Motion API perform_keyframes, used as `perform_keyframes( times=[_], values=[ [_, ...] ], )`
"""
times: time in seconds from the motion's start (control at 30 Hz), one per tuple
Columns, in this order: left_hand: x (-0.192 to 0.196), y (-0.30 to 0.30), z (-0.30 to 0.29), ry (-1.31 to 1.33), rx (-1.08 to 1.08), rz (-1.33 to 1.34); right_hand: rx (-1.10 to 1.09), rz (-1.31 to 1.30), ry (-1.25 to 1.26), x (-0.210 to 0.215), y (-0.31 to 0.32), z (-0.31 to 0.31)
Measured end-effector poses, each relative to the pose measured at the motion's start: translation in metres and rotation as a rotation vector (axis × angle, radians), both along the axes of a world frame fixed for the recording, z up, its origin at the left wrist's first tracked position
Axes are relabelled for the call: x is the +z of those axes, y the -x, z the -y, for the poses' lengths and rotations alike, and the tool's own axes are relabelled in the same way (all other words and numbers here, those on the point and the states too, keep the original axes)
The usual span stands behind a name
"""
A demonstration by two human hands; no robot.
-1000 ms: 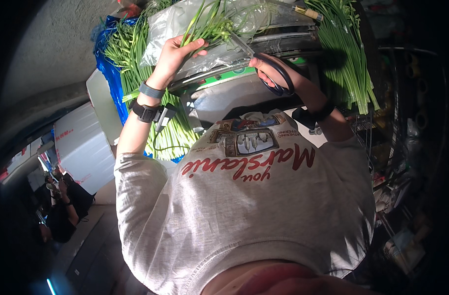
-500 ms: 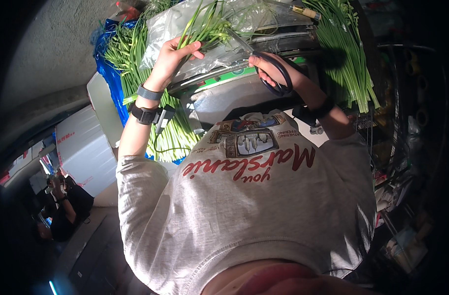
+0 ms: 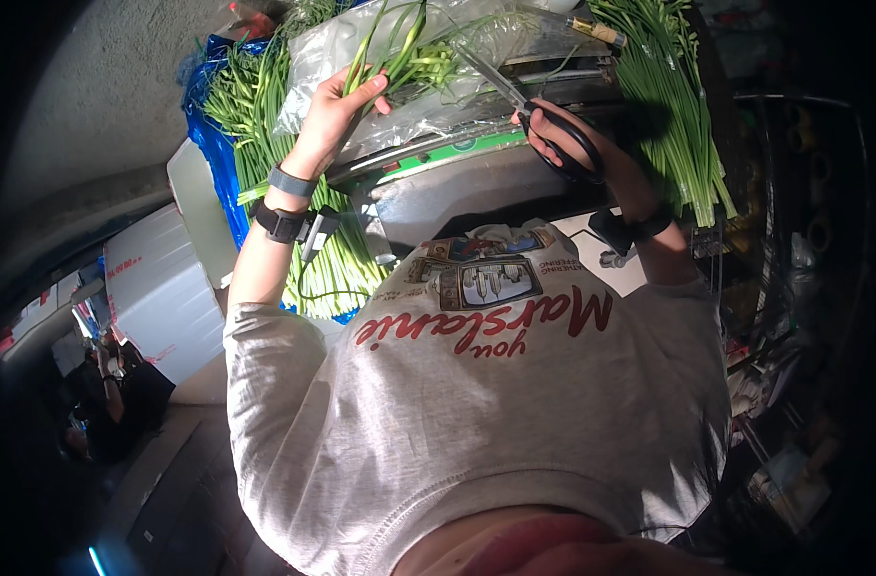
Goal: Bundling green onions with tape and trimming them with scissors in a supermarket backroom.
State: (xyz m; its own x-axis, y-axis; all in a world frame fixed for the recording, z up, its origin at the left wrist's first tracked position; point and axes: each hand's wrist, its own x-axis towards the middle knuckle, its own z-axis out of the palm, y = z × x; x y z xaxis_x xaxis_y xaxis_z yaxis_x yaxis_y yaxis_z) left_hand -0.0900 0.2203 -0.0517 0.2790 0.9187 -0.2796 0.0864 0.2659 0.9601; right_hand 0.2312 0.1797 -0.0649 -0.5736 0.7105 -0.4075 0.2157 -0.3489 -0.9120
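Observation:
My left hand (image 3: pixel 337 108) is closed around a small bunch of green stalks (image 3: pixel 426 65), which look like flowering chives with pale buds. Their thin ends reach to the right over a clear plastic bag (image 3: pixel 313 60). In my right hand (image 3: pixel 551 130) is a pair of scissors (image 3: pixel 503 84) with black handles, my fingers through the loops. The blades point up and left and stand slightly apart, their tips near the loose ends of the bunch. Whether the tips touch any stalk I cannot tell.
A big heap of green stalks (image 3: pixel 347 264) lies on blue plastic (image 3: pixel 204 115) at the left. Another long bundle (image 3: pixel 668 115) lies at the right, near a yellowish tube-shaped thing (image 3: pixel 596 32). White boxes (image 3: pixel 164 288) stand farther left, with a person (image 3: pixel 111 398) beyond.
My right hand has drawn back to the right and slightly down with the scissors, away from the bunch. My left hand has barely moved and keeps hold of the stalks.

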Motion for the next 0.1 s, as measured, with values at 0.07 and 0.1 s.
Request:
perform_keyframes(
  times=[0.07,0.1],
  values=[
    [-0.0011,0.0003,0.0008,0.090,0.014,0.121,0.024,0.031,-0.047,0.0022,-0.0003,-0.0037],
    [-0.0011,0.0001,0.0004,0.090,0.012,0.121,0.046,0.062,-0.092,0.0013,-0.0005,-0.0076]
  ],
)
